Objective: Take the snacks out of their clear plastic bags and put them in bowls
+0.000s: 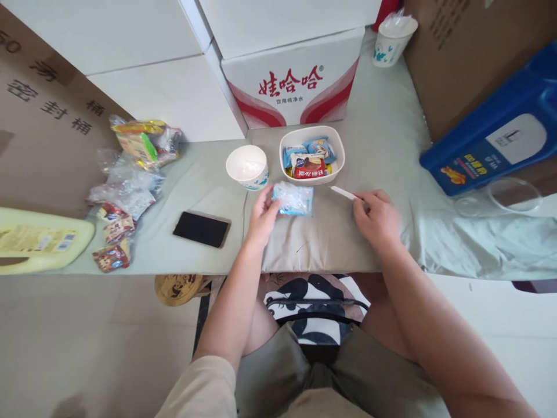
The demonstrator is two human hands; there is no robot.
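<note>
My left hand (263, 213) is closed on the left end of a small clear and blue packet (293, 199), held over the cloth just in front of the white bowl. In my right hand (378, 216) is a thin white tool (343, 192), its tip pointing left toward the packet without touching it. The white bowl (312, 181) holds several wrapped snacks, blue ones and a red one (308, 166). To its left stands a paper cup (247, 165) with something whitish inside that I cannot make out.
A phone (202, 229) lies left of my left arm. Snack packets (145, 144) and wrappers (126, 188) are heaped farther left, near a yellow jug (43, 240). Boxes (293, 84) line the back. At right are a blue bottle (491, 133) and a clear cup (513, 194).
</note>
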